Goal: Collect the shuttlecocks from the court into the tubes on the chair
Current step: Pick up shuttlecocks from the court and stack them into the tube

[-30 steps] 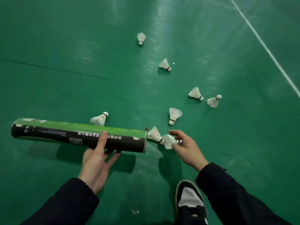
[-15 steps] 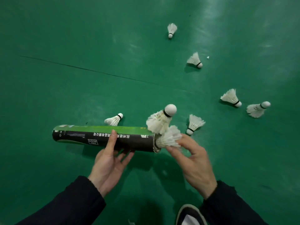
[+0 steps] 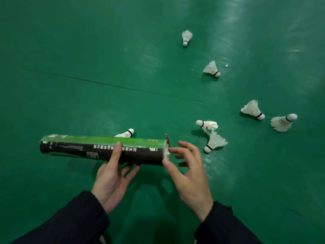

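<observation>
Since the frame half a second back, two things have changed: the shuttle that stood cork-up over the tube mouth has dropped to the floor, and the one your fingers pushed is now inside.

Your left hand (image 3: 112, 175) grips the tube (image 3: 103, 148) from beneath, thumb over the printed side, holding it level above the court (image 3: 88, 50). Behind it at 12 o'clock a shuttle (image 3: 125, 134) lies half hidden.

At the torn open end, white feathers (image 3: 166, 153) show just inside the rim. Your right hand (image 3: 189, 170) is there with fingers spread and nothing in it, thumb and forefinger touching the rim.

At 2 o'clock from that hand two shuttles lie touching, one cork-left (image 3: 206, 125), one cork-down-left (image 3: 213, 143). Farther off at 1 o'clock are one (image 3: 211, 69) and another (image 3: 186, 37). At 3 o'clock a pair lies near each other but apart (image 3: 252, 110), (image 3: 282, 121).

Handling, as I judge it: these weigh almost nothing and roll away at a nudge. Feather skirts are brittle and crush or split if pinched, so take each by the cork or the banded neck just above it. Feed it cork first so the skirts nest. That cardboard is stiff but its lip is torn, and feathers may snag there. Keep the mouth level or raised, or the load may slide out.

No chair is in view.
</observation>
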The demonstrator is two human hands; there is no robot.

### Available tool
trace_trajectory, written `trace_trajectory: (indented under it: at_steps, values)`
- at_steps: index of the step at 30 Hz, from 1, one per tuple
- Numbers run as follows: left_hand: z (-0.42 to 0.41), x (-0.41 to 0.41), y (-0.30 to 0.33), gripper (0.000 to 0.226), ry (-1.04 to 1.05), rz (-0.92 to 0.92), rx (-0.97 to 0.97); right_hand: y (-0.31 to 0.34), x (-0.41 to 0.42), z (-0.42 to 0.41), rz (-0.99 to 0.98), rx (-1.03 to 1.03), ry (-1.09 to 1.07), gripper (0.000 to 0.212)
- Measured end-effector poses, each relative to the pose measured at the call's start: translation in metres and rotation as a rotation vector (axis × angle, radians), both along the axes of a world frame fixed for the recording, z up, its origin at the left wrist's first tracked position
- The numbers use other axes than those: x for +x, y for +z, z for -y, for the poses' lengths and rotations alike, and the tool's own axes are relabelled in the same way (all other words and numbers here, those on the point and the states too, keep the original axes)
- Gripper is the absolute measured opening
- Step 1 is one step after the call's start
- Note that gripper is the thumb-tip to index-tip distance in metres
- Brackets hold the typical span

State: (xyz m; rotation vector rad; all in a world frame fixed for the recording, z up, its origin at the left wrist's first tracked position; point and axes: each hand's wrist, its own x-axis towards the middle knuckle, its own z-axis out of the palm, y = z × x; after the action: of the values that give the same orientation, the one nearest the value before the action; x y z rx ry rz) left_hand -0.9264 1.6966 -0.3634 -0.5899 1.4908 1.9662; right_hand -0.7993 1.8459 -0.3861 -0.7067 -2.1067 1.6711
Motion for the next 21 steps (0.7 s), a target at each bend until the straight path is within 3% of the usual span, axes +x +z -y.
trace_trajectory:
  at_steps: [3,8,12,14,18,21]
  values:
    - [-0.006,0.000,-0.014,0.056,-0.065,0.064,0.018,-0.005,0.006,-0.001,-0.017,0.082,-0.065,0.019]
    - [-0.019,0.004,-0.033,0.062,-0.175,0.102,0.015,-0.019,-0.001,0.007,0.211,-0.060,-0.003,0.048]
    - [-0.016,0.007,-0.042,0.054,-0.253,0.118,-0.009,-0.006,0.002,-0.009,0.294,-0.645,0.313,0.019]
    - [-0.012,0.004,-0.044,0.053,-0.247,0.119,0.013,-0.002,0.002,-0.006,0.243,-0.678,0.294,0.016]
    - [-0.009,-0.005,-0.044,0.047,-0.178,0.087,0.049,-0.010,-0.013,0.007,0.154,-0.634,0.015,0.021]
    - [-0.008,-0.002,-0.045,0.045,-0.169,0.069,0.041,-0.010,-0.016,0.005,0.233,-0.732,0.139,0.015]
